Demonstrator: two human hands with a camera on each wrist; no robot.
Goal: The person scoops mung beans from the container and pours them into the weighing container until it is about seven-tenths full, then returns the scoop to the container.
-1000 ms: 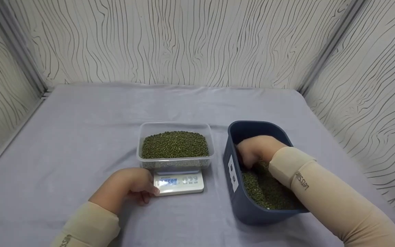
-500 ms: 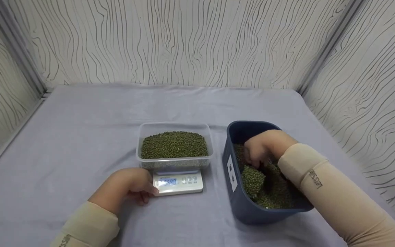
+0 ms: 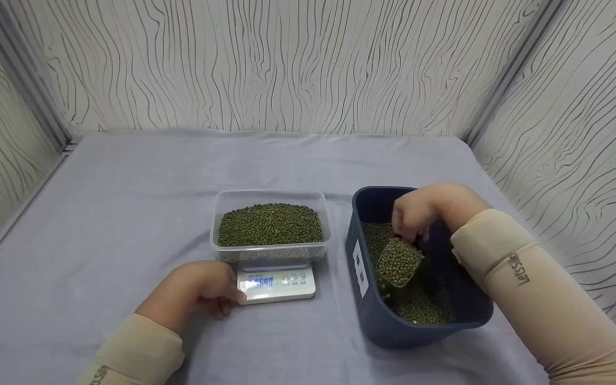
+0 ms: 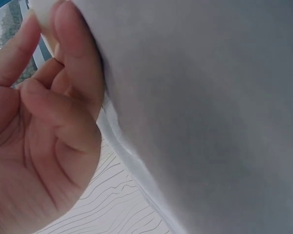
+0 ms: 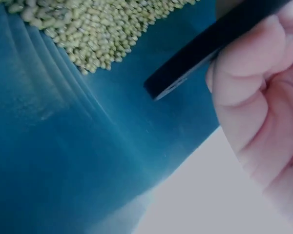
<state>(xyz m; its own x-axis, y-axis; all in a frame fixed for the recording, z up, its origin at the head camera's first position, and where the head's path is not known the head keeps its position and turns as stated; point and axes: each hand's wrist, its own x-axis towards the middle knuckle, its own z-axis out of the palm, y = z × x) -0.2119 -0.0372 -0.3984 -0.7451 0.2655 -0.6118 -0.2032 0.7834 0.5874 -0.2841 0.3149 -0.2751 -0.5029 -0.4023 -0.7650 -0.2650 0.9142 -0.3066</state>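
My right hand [image 3: 416, 214] grips the black handle [image 5: 200, 56] of a scoop [image 3: 400, 263] heaped with green mung beans, inside the navy bin [image 3: 380, 310]. More mung beans [image 5: 100, 34] lie in the bin below. My left hand [image 3: 209, 280] pinches the left front corner of a white kitchen scale [image 3: 278, 293] between thumb and finger; its fingers [image 4: 75, 53] show close up in the left wrist view. On the scale stands a clear plastic container [image 3: 270, 252] filled with mung beans. The scale's display is lit, its digits blurred.
A pale lilac cloth [image 3: 142, 214] with shallow creases covers the table. The bin stands to the right of the scale, with a white label [image 3: 360, 270] on its left side. Wood-grain patterned panels [image 3: 265, 64] rise behind and at both sides.
The right hand has lifted the scoop from down among the beans, moving up and slightly right, and the filled scoop now shows. The left hand stays at the scale.
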